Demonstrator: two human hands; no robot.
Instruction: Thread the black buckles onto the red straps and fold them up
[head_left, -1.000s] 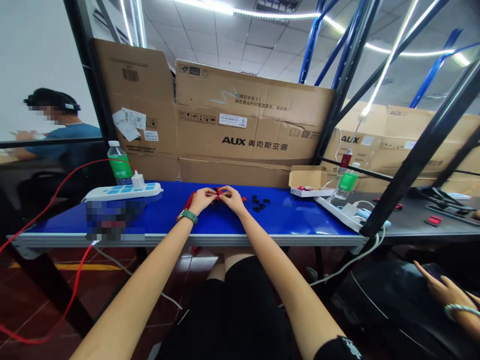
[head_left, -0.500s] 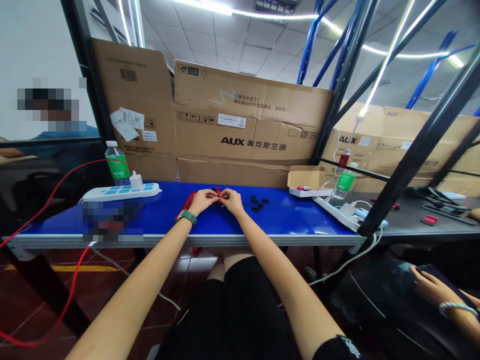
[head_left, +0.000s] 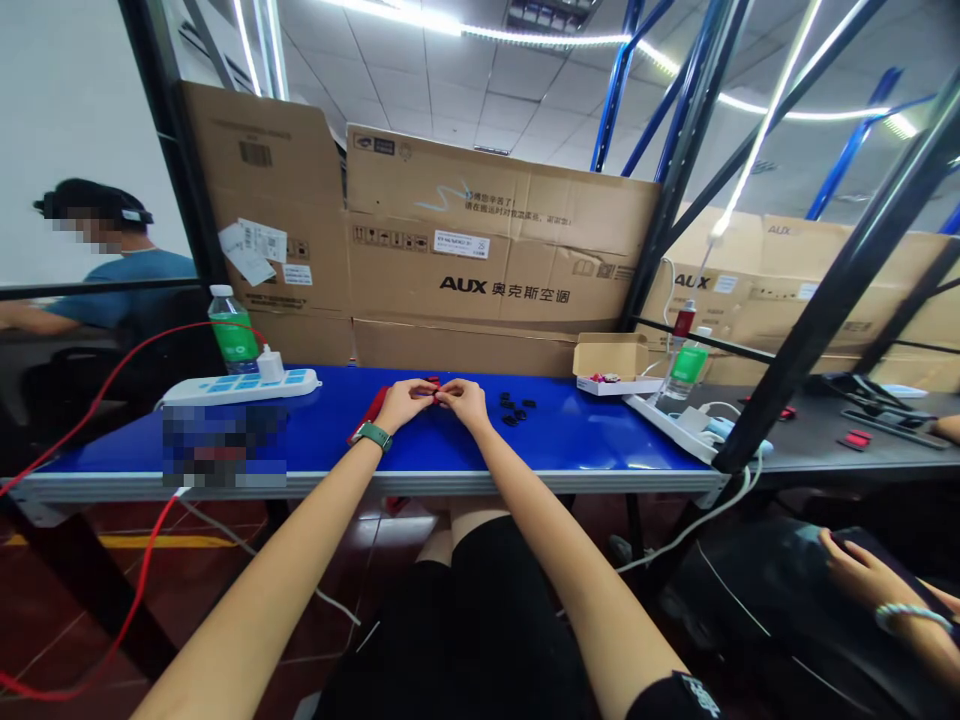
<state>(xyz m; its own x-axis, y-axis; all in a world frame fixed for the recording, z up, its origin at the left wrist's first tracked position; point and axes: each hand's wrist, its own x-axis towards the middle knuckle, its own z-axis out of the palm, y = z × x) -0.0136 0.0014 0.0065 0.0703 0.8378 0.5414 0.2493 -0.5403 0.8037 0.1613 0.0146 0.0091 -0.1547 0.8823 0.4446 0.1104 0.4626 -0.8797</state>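
Observation:
Over the blue table (head_left: pixel 570 440), my left hand (head_left: pixel 406 403) and my right hand (head_left: pixel 463 402) meet with fingertips pinched together. Between them shows a small red piece (head_left: pixel 434 382), mostly covered by the fingers; its exact kind is too small to make out. A larger red item (head_left: pixel 369 420) lies on the table, partly hidden behind my left hand and wrist. To the right of my right hand several small black pieces (head_left: pixel 514 408) lie scattered, apart from it.
A power strip (head_left: pixel 240 387) and a green-labelled bottle (head_left: pixel 234 330) stand at the left. At the back right are an open small carton (head_left: pixel 613 375), another bottle (head_left: pixel 688 367) and a second power strip (head_left: pixel 675 430). Cardboard (head_left: pixel 495 240) walls the back. Other people sit at both sides.
The view has shifted very slightly. Both hands stay together at the small red piece, with only slight finger movement.

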